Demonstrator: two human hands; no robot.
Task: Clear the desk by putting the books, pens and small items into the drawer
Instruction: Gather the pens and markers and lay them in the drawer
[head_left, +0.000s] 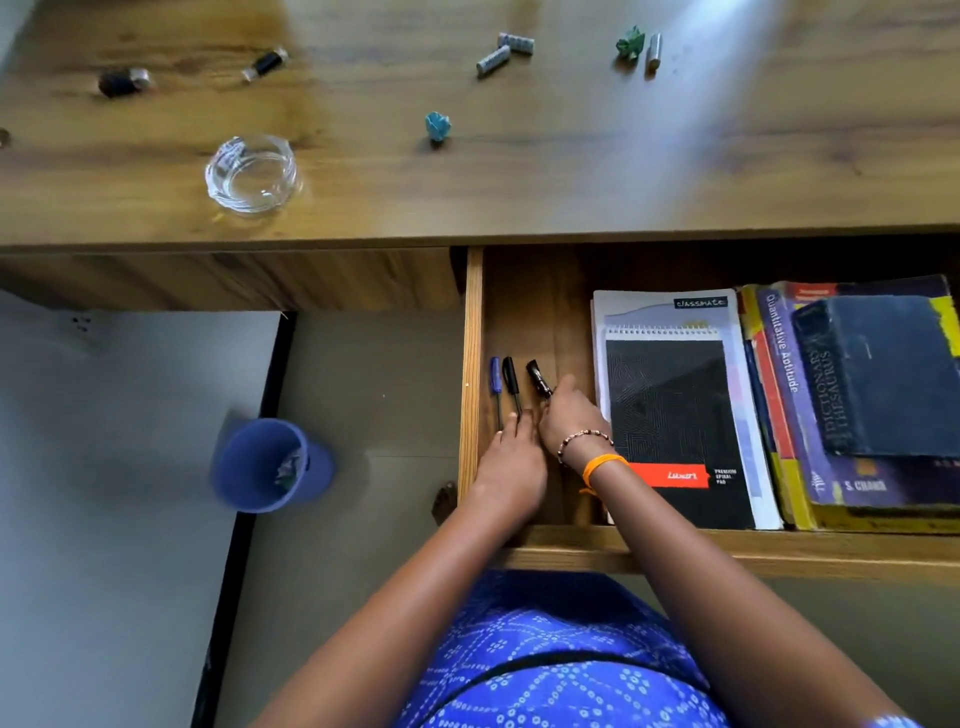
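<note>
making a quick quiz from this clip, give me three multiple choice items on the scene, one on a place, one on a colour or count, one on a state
1. Where do the pens lie?
A. in the drawer, left of the pad
B. on the desk top
C. in the blue bin

2. What colour is the bin on the floor?
A. red
B. blue
C. white

3. What state is the drawer in?
A. shut
B. pulled open
C. taken out and set on the floor

Answers:
1. A: the pens rest on the drawer's bare floor by its left wall, left of the spiral pad, with the left hand and right hand at them.
2. B: the bin is plainly blue.
3. B: the drawer stands out from under the desk, its books in view.
</note>
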